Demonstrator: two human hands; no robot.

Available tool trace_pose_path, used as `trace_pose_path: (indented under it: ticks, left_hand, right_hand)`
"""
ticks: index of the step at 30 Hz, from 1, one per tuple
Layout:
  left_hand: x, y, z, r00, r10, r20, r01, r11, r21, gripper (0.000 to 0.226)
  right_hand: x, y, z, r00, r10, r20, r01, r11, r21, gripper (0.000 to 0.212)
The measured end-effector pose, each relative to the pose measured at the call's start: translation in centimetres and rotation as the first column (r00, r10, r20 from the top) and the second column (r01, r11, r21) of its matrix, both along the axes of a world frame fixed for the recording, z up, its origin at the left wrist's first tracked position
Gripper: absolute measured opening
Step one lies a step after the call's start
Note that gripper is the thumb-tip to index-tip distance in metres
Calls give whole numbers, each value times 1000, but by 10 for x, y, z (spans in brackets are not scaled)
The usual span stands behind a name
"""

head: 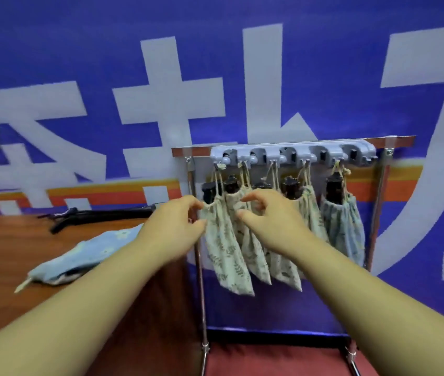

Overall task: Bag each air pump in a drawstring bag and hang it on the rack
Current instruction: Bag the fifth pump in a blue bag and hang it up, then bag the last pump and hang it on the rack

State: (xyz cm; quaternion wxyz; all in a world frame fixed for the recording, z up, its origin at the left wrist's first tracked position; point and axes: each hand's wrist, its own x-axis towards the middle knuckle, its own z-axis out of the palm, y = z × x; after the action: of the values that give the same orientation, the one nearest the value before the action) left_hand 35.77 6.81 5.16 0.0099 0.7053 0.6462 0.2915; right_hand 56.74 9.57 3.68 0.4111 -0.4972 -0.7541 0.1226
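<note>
Head view. Rack [294,143] upright at counter's right end, against blue banner [79,44]. Grey hook strip [294,154] fixed along top bar. Five bags hung by drawstrings from hooks: four cream leaf-print bags [226,256] crowded at left and centre, overlapping one another; one blue bag [343,226] apart at right. Dark pump [334,189] tops protruding from each bag mouth.

Left hand [172,223] raised to leftmost bag, thumb and forefinger pinched at gathered neck; contact blurred, cannot tell whether fabric or cord is held. Right hand [269,218] in front of middle bags, grip spread, fingers curled loosely, thumb extended toward left; holding nothing visible.

Counter [0,245] brown wood, left of rack. Sixth bag, blue [85,253], lying flat on counter near left forearm, cord end trailing toward near edge. Black pump [98,215] lying unbagged at counter's far edge, behind flat bag.
</note>
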Motion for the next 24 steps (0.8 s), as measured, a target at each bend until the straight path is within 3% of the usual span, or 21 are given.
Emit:
trace_pose_path:
  ticks: [7,13,17,24]
  left_hand:
    - [-163,-80,-12,995,98,13,-97,992,-80,28]
    - [-267,-128,-54,972,180,150,-156,974,-162,17]
    - [-302,-145,-94,958,197,207,-139,955,-262,16]
    - [-302,-146,-118,972,165,166,-119,959,-256,50]
  right_hand:
    - [-155,-43,-7,975,215,56,-211,975,-77,28]
    - [-256,-65,-45,927,360,107,-328,915,-234,20]
    - [-307,-79,-75,866,459,196,-395,871,-292,24]
    - [-337,-79,-107,780,518,351,-470,855,-218,36]
